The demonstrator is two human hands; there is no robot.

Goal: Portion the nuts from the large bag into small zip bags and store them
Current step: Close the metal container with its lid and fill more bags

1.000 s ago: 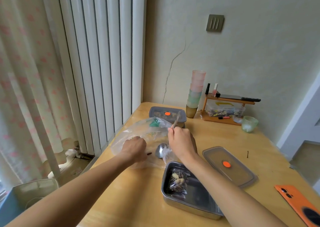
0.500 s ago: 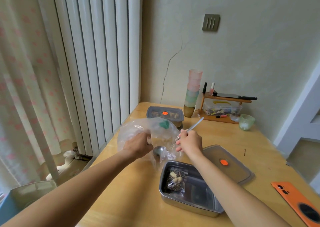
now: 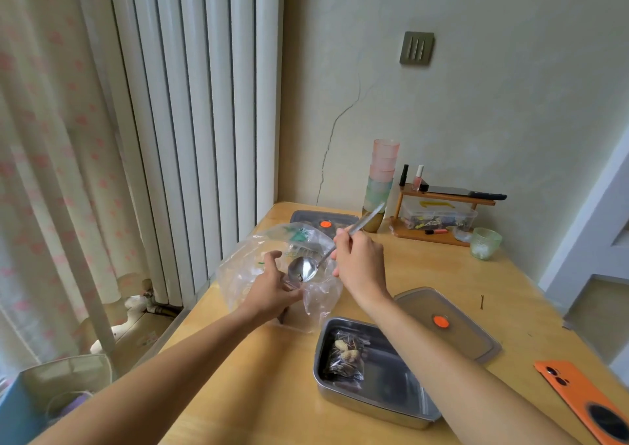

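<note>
The large clear plastic bag (image 3: 269, 274) sits crumpled on the wooden table (image 3: 425, 274) near its window-side edge, just beyond the open steel tray (image 3: 401, 400). I cannot tell how many nuts are left in it; through the film it looks nearly empty. The left hand (image 3: 269, 291) reaches into its mouth with fingers spread and loosely curled; whether they pinch the film or a small bag below is hidden, so its grip cannot be judged. The right hand (image 3: 357, 264) is closed around the handle of a metal spoon (image 3: 303, 269), whose empty bowl hangs over the bag's opening. One filled small zip bag (image 3: 345, 359) of peanuts and seeds lies in the tray, with the tray's lid (image 3: 476, 339) off beside it. A second lidded container (image 3: 316, 218) stands behind the bag. The step in hand seems to be scooping another portion. The next move calls for holding the mouth open and dipping the spoon down to whatever remains.
</note>
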